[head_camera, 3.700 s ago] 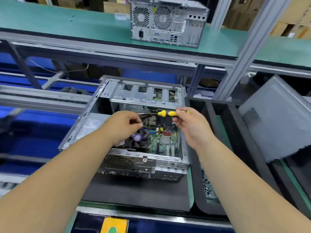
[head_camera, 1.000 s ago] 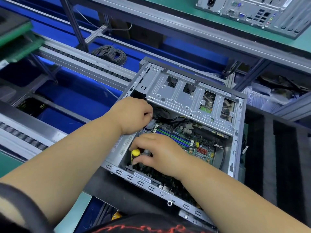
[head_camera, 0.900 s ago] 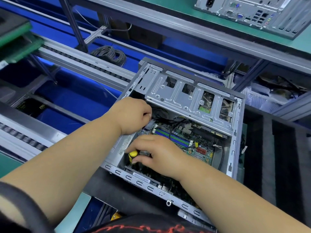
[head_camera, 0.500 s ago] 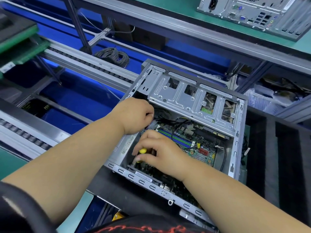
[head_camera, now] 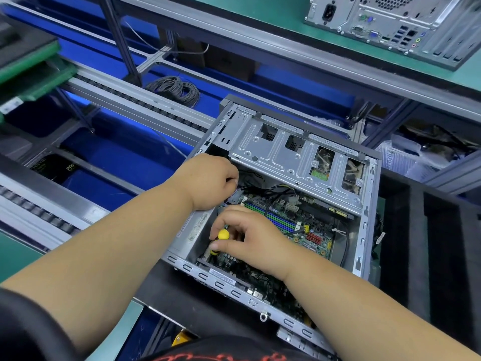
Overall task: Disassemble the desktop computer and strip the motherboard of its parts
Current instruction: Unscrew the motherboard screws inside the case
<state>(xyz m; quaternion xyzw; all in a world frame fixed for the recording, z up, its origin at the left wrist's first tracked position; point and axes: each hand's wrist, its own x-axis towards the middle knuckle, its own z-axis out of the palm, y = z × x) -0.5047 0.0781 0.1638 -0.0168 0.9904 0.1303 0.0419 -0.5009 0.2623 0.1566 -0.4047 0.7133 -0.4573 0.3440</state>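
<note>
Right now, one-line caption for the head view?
Right hand grips a yellow-handled screwdriver inside the open computer case, over the motherboard; left hand grips cables at the case edge.

We cannot see the screwdriver [head_camera: 223, 234] tip beneath our right hand [head_camera: 253, 239]; our left hand [head_camera: 210, 182] hides its fingertips.

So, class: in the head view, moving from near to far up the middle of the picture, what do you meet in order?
Right hand gripping the yellow-handled screwdriver → motherboard → metal drive cage → blue conveyor frame → second computer case on the green shelf.
</note>
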